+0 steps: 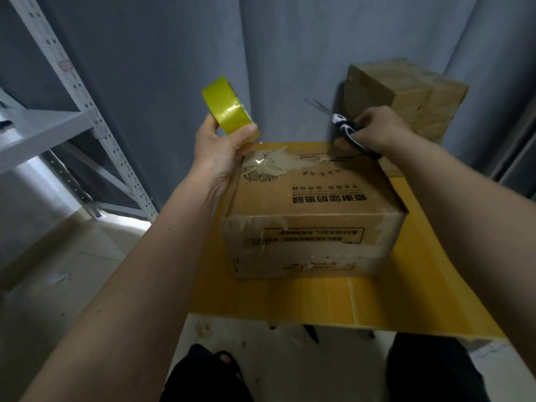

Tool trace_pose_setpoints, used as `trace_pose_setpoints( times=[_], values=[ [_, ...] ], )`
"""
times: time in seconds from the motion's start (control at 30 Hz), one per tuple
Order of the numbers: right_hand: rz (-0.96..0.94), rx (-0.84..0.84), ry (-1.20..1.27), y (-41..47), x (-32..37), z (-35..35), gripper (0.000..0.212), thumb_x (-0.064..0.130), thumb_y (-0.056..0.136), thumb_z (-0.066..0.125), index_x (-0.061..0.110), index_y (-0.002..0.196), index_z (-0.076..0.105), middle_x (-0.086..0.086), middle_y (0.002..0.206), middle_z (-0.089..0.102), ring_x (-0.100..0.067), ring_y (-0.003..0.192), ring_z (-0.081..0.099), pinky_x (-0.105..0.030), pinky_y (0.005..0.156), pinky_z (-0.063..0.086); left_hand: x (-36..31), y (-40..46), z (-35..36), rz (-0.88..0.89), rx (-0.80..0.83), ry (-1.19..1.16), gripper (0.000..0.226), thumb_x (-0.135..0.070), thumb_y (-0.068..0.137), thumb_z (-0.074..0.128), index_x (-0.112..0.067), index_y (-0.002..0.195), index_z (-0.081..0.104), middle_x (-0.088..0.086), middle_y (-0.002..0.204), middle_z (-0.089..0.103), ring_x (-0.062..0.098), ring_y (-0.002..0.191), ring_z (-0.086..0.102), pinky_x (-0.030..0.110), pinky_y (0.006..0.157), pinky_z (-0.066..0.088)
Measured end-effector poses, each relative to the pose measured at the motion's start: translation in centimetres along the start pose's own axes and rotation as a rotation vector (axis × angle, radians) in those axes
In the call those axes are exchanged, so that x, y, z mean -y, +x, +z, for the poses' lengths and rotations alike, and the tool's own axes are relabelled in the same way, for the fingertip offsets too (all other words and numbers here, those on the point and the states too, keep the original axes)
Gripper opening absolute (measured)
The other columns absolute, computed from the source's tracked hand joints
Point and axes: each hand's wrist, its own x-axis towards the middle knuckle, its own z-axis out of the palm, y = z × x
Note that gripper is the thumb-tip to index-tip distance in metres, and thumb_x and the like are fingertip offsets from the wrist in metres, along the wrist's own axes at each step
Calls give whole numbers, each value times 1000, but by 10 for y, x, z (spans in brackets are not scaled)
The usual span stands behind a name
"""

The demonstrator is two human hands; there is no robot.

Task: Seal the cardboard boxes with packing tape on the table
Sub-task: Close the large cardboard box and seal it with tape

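A closed cardboard box [313, 210] with black print stands on the yellow table [420, 291]; old clear tape lies crumpled on its top near the far left corner. My left hand [217, 152] grips a yellowish roll of packing tape [227, 108], raised above the box's far left corner, and a clear strip runs from the roll down toward the box. Over the far right edge of the box, my right hand [374, 130] holds scissors [345, 126] with black and white handles, their blades blurred and pointing up and left.
A second, paler cardboard box [406, 94] sits behind the table against the grey wall. A grey metal shelf rack [58, 123] stands at the left. The tiled floor and my legs show below the table's near edge.
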Motion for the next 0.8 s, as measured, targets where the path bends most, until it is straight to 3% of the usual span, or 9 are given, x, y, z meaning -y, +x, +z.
trace_pose_setpoints(
  times=[0.07, 0.2, 0.3, 0.37, 0.43, 0.5, 0.6, 0.7, 0.8],
  values=[
    [124, -15, 61, -1, -18, -12, 27, 22, 80, 76, 13, 101, 61, -7, 94, 57, -20, 83, 55, -35, 72, 49, 4, -7, 3, -14, -26, -17, 37, 1, 84, 71, -7, 116, 56, 0, 89, 66, 13, 78, 69, 35, 79, 60],
    [348, -66, 160, -6, -58, -22, 26, 19, 84, 73, 2, 99, 60, -16, 96, 60, -25, 83, 55, -31, 61, 43, 6, -17, 7, -7, -45, -3, 28, 0, 84, 72, -13, 104, 58, -14, 65, 68, 5, 60, 68, 25, 60, 56],
    [447, -116, 187, -20, -80, -9, 37, 18, 86, 70, -6, 113, 61, -23, 113, 62, -32, 93, 60, -38, 72, 47, 3, -24, 11, 20, -70, 53, 28, -4, 83, 74, -17, 104, 60, -11, 76, 68, 5, 65, 68, 27, 65, 57],
    [546, -113, 431, -29, -89, 3, 35, 15, 93, 60, -6, 120, 53, -23, 122, 57, -36, 107, 58, -40, 89, 47, 2, -28, 12, 31, -83, 76, 29, -6, 83, 75, -18, 106, 61, -7, 85, 66, 9, 73, 67, 33, 74, 60],
    [611, -101, 453, -37, -96, 16, 19, 15, 93, 59, -3, 88, 55, -19, 90, 58, -31, 77, 56, -38, 75, 46, 0, -32, 13, 35, -92, 80, 29, -6, 84, 74, -18, 106, 61, -5, 87, 65, 13, 78, 66, 39, 81, 60],
    [568, -27, 233, -40, -107, 30, 32, 8, 89, 61, 4, 63, 44, -13, 66, 46, -25, 57, 42, -37, 60, 37, -1, -36, 12, 40, -104, 75, 27, -5, 84, 74, -18, 104, 60, -6, 83, 64, 13, 76, 65, 40, 82, 59],
    [492, -38, 130, -47, -108, 32, 33, 1, 89, 55, 8, 60, 40, -12, 65, 42, -24, 59, 40, -36, 56, 34, 0, -39, 6, 58, -154, 72, 24, -3, 83, 73, -18, 95, 59, -14, 67, 64, 4, 61, 63, 30, 70, 58],
    [319, -409, 103, -47, -85, 22, 10, 3, 93, 50, 2, 94, 60, -19, 102, 57, -34, 100, 54, -40, 85, 46, 1, -41, -1, 84, -247, 101, 25, -2, 82, 74, -20, 83, 57, -8, 69, 62, -1, 56, 61, 23, 63, 56],
    [-127, -521, 76, -58, -34, 16, 25, 5, 95, 44, 8, 115, 60, -10, 123, 56, -25, 119, 50, -29, 97, 37, 4, -39, -7, 88, -346, 97, 27, -4, 80, 76, -21, 79, 55, 4, 83, 61, 11, 71, 61, 36, 76, 58]
  ],
)
